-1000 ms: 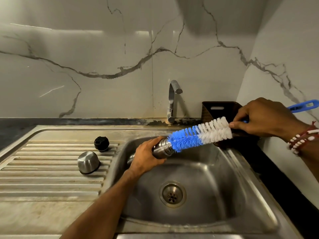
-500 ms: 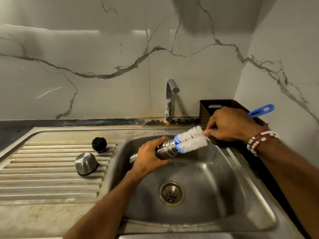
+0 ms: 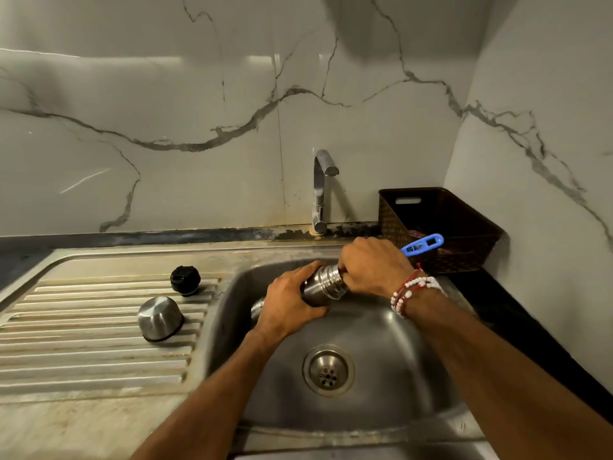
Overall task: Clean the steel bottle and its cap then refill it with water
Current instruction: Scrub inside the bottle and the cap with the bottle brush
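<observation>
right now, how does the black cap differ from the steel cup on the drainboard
The black cap is dark and matte; the steel cup is shiny metal. The black cap looks smaller than the steel cup. The black cap sits farther back; the steel cup stands mouth down, nearer the person. Both rest on the drainboard, apart.

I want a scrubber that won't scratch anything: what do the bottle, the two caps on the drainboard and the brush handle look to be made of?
Bottle: steel with a satin finish, going by its grey sheen and soft highlights.
Domed cap: the same shiny metal, with a dark rim, perhaps plastic or rubber.
Black cap: matte and moulded, likely plastic.
Brush handle: glossy blue, probably plastic.
</observation>
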